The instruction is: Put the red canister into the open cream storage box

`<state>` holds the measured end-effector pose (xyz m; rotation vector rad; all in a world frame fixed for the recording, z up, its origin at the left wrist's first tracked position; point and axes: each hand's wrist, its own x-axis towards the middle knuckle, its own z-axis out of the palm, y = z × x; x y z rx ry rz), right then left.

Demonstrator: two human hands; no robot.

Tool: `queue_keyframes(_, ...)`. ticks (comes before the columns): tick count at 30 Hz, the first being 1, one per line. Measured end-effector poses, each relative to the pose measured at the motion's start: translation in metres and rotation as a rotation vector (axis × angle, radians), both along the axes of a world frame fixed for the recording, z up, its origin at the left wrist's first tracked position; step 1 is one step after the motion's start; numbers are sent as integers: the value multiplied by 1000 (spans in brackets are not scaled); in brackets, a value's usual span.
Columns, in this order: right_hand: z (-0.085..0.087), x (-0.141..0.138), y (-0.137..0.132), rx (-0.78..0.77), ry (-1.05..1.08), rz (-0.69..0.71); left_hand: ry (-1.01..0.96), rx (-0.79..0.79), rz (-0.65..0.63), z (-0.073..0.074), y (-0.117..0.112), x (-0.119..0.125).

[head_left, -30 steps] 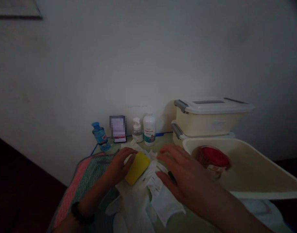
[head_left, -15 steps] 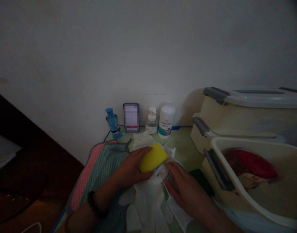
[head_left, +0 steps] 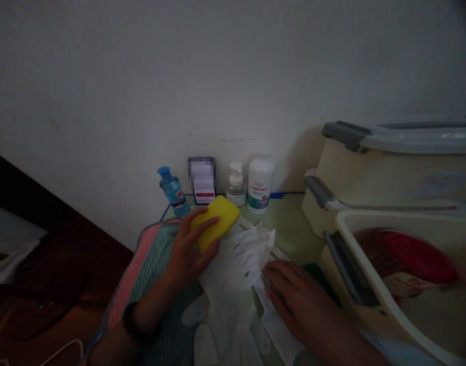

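My left hand (head_left: pixel 187 251) grips a yellow sponge (head_left: pixel 216 221) and holds it lifted above a pile of white gloves (head_left: pixel 233 284) on the pale green table (head_left: pixel 289 223). Fingers of my right hand (head_left: pixel 293 297) rest flat on the gloves, just right of the bunched-up white part (head_left: pixel 253 249). A teal and pink woven cloth (head_left: pixel 149 264) lies under my left forearm.
Against the wall stand a small blue bottle (head_left: pixel 172 190), a small card (head_left: pixel 202 179), a pump bottle (head_left: pixel 236 184) and a white bottle (head_left: pixel 260 183). Stacked cream bins with lids (head_left: pixel 393 173) sit at right. A red-lidded jar (head_left: pixel 404 262) lies in an open cream tub (head_left: pixel 370 300).
My left hand has raised the yellow sponge up and to the left, off the gloves. My right hand has slid down onto the gloves and stays there.
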<state>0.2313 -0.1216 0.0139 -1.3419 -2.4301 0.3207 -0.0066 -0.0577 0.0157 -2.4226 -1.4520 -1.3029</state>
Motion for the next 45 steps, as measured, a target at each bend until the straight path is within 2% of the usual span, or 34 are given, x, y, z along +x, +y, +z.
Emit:
queue_keyframes(4,2,-1,-1,4,12,32,25,75,65,19,-3,-17)
queue_keyframes(9,2,-2,-2,3,9,49,111,42,51,35,-6,-36)
queue_keyframes(12,1,-2,-2,-29,25,53,158,-59,11,31,-1,-40)
queue_keyframes(16,1,-3,-1,-62,35,42,350,-218,-12,16,7,-42)
queue_keyframes(19,1,-3,-1,-56,47,35,464,-270,6,3,11,-44)
queue_keyframes(21,2,-3,0,-54,69,35,462,-276,43,-2,13,-44)
queue_keyframes(24,3,-3,0,-53,100,30,416,-258,89,1,13,-44)
queue_keyframes(27,5,-3,-1,-59,95,18,382,-198,118,15,10,-46)
queue_keyframes(31,8,-5,-3,-52,55,-23,440,-241,81,26,4,-48)
queue_keyframes(34,8,-6,-4,-55,47,-27,500,-298,5,20,3,-42)
queue_keyframes(38,5,-5,-5,-99,29,-6,495,-258,-68,11,0,-28)
queue_keyframes(45,6,-9,-5,-106,-49,42,531,-305,-204,5,-4,-16)
